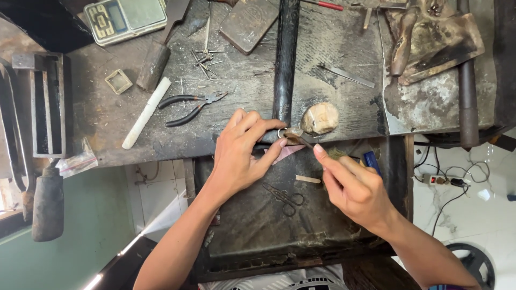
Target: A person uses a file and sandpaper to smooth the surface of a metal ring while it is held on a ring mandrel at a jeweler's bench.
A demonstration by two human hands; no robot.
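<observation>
My left hand (242, 153) pinches a small metal ring (281, 133) against a worn wooden bench peg (293, 134) at the front edge of the workbench (242, 107). My right hand (352, 185) grips a thin tool with a blue handle (372, 161); its narrow tip (305, 142) reaches the ring. A black upright rod (285, 59) stands just behind the ring. Beside it lies a pale rounded lump (320, 118).
Black-handled pliers (191, 104), a white stick (146, 113), a hammer (156, 62), a digital scale (124, 19) and loose wire bits lie on the bench. Small scissors (285, 197) and a wooden chip (307, 179) lie in the dark tray (258, 236) below. A power strip (443, 180) lies on the floor.
</observation>
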